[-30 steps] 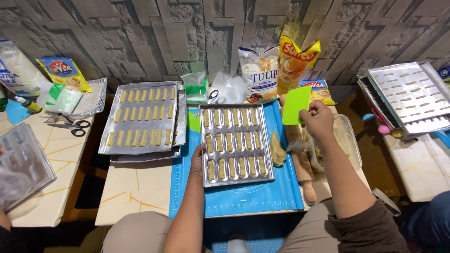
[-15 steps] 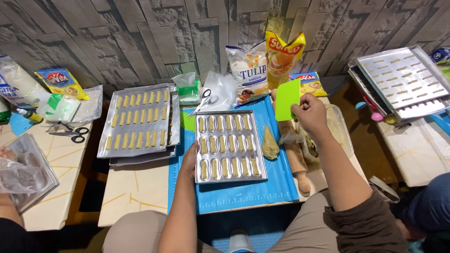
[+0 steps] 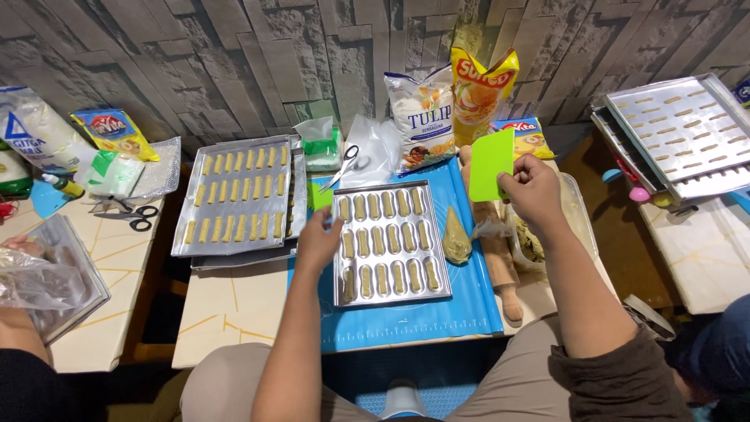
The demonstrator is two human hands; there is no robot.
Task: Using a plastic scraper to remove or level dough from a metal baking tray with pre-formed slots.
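**A:** What fills the frame?

**B:** A seated person works at a low table (image 3: 234, 312) against a grey stone-pattern wall. The left hand (image 3: 319, 242) grips the left edge of a metal mould tray (image 3: 388, 242) lying on a blue mat (image 3: 469, 305). The right hand (image 3: 535, 191), raised above the mat's right side, pinches a green plastic scraper (image 3: 491, 164) between thumb and fingers.

**A:** What does the mould tray hold?

**B:** Pale finger-shaped dough pieces, one per cavity, in three rows; the exact number per row is hard to tell. A cone-shaped piping bag (image 3: 455, 237) of dough lies just beside the tray's right edge, with a wooden rolling pin (image 3: 500, 266) next to it.

**A:** Other containers?

**B:** A flat baking sheet (image 3: 238, 195) to the left carries three rows of dough sticks and rests on another tray. At upper right, two stacked perforated trays (image 3: 687, 133) carry small pieces too. A clear plastic tub (image 3: 578, 215) sits under the right forearm; its contents are unclear.

**A:** And behind?

**B:** Three bags stand by the wall: one white flour bag (image 3: 422, 113), one yellow pouch (image 3: 480, 90), one small yellow packet (image 3: 527, 133). Two pairs of scissors show, one (image 3: 342, 166) above the mould tray, one (image 3: 129, 217) at far left.
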